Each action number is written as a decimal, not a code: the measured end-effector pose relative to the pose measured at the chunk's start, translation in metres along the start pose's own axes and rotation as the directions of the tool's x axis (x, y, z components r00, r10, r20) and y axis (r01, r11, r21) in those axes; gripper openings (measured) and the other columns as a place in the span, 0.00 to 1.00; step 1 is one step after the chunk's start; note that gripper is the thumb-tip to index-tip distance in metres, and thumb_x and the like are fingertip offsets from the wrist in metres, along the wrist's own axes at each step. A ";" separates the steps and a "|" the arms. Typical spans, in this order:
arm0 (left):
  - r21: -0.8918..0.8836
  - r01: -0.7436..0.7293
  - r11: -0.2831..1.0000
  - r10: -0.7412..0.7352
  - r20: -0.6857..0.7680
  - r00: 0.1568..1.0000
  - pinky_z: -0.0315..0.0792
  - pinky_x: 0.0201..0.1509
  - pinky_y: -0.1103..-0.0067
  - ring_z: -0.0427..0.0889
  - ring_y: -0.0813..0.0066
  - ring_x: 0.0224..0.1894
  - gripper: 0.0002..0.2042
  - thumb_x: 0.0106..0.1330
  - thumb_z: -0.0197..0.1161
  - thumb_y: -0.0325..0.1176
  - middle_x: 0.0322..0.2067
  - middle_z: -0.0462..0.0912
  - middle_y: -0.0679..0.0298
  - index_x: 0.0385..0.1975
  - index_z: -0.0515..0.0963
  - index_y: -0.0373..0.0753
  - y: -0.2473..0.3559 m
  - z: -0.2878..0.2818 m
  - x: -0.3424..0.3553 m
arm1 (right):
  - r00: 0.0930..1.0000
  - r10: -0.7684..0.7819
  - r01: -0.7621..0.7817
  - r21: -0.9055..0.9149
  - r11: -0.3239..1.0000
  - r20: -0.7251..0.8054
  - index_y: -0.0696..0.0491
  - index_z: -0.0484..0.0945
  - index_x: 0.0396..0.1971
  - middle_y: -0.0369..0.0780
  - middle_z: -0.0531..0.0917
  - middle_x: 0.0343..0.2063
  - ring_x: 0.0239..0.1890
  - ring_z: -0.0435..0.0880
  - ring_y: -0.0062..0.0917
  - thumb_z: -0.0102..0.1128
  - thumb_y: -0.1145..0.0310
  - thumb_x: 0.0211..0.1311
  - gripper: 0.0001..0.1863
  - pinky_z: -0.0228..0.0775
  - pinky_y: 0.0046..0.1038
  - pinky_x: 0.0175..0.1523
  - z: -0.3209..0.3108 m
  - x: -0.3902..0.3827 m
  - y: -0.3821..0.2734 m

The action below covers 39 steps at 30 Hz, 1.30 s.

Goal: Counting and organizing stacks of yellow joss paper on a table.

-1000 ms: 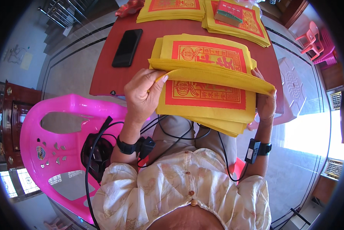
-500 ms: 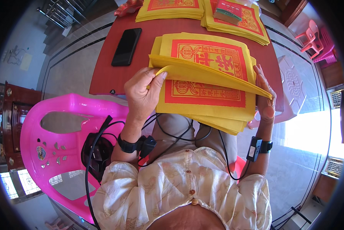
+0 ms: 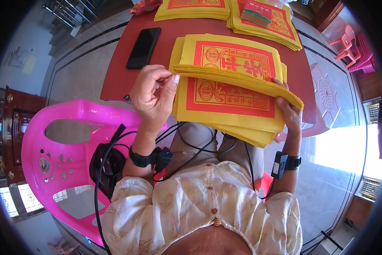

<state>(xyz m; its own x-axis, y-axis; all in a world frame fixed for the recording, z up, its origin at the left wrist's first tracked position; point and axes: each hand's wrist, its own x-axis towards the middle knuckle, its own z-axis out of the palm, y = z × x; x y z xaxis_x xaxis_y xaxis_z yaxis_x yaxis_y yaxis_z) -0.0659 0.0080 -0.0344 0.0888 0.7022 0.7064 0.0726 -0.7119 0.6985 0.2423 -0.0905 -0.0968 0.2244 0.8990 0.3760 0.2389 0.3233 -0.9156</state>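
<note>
Just right of upper centre, lifted yellow sheets (image 3: 242, 79) are now being clamped by the right hand (image 3: 292, 115), spread a moment ago, so are being steadied, left hand (image 3: 150, 91) fingertips nearly meeting, pinch unclear.

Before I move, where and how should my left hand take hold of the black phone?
Probably grip the black phone by its two long edges near the middle, reaching over its near end from above. It lies flat on the red table, its width is narrower than its length, and your left hand is just short of that near end.
</note>
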 end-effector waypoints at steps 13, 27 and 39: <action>0.203 -0.261 0.944 -0.022 0.825 0.565 0.68 0.50 0.71 0.72 0.57 0.48 0.20 0.41 0.70 0.27 0.43 0.74 0.53 0.38 0.78 0.35 -0.001 -0.017 0.004 | 0.960 0.191 -0.131 0.273 0.953 -0.206 0.56 0.78 0.40 0.35 0.81 0.34 0.37 0.77 0.14 0.60 0.69 0.57 0.12 0.71 0.19 0.43 0.007 -0.004 0.000; 0.192 -0.293 0.936 -0.010 0.851 0.524 0.66 0.54 0.68 0.70 0.55 0.50 0.24 0.38 0.71 0.30 0.45 0.72 0.52 0.41 0.78 0.37 -0.005 -0.016 0.003 | 0.969 0.141 -0.095 0.224 0.970 -0.201 0.55 0.58 0.59 0.38 0.72 0.49 0.50 0.69 0.18 0.52 0.70 0.63 0.25 0.62 0.20 0.54 0.013 0.002 -0.007; 0.210 -0.283 0.936 -0.030 0.848 0.529 0.66 0.53 0.69 0.70 0.55 0.50 0.24 0.38 0.71 0.30 0.45 0.72 0.52 0.41 0.78 0.36 -0.003 -0.015 0.003 | 0.961 -0.064 0.072 0.017 0.997 -0.270 0.43 0.30 0.66 0.40 0.54 0.63 0.61 0.57 0.19 0.46 0.74 0.65 0.39 0.53 0.23 0.61 0.017 0.004 0.000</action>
<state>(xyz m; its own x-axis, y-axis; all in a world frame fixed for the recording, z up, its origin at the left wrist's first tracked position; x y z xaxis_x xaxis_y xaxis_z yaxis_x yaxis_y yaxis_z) -0.0807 0.0123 -0.0329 0.8875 0.3835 0.2555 0.2511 -0.8674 0.4297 0.2270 -0.0813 -0.0978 0.4553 0.7632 0.4586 0.2382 0.3919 -0.8886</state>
